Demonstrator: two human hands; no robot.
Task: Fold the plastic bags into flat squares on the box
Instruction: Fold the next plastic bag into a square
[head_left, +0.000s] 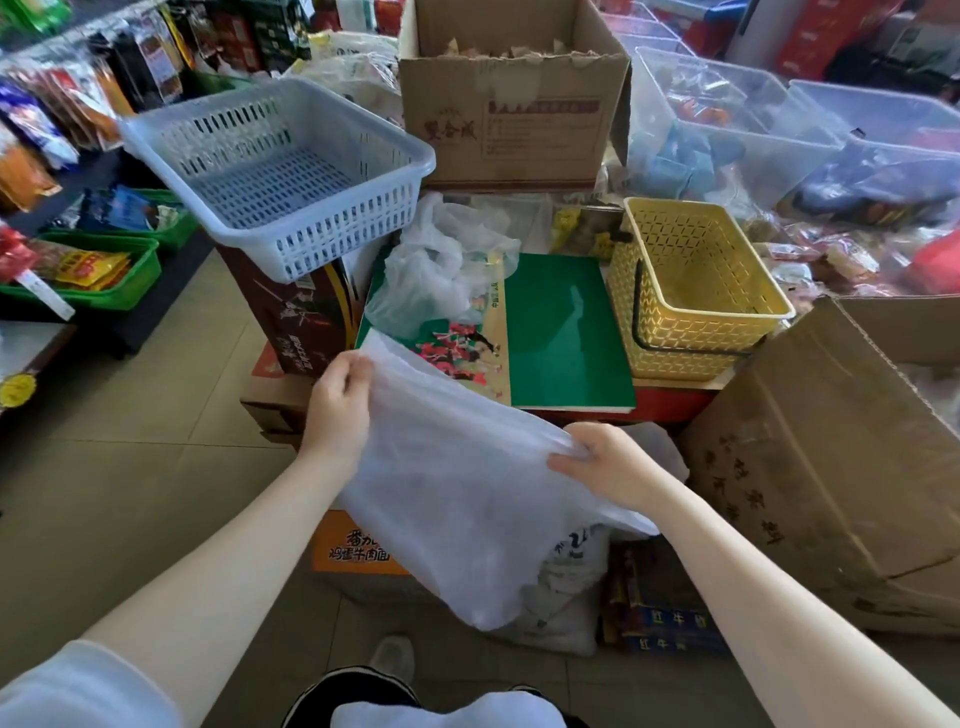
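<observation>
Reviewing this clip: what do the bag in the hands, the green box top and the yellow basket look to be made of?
Translucent white bag, pinched by left hand and right hand: thin, soft plastic film; it wrinkles and things show through.
Flat green box: probably glossy printed cardboard; its surface shows reflections.
Yellow lattice basket: moulded rigid plastic, judging by its regular openwork walls.

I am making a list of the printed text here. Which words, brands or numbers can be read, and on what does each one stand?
"红牛": on the blue packs on the floor.
"番茄": start of the print on the orange carton; the rest is partly hidden.
Large characters on the cardboard box at the back: too blurred to read.
Brown box on the right, dark box: unreadable.
</observation>
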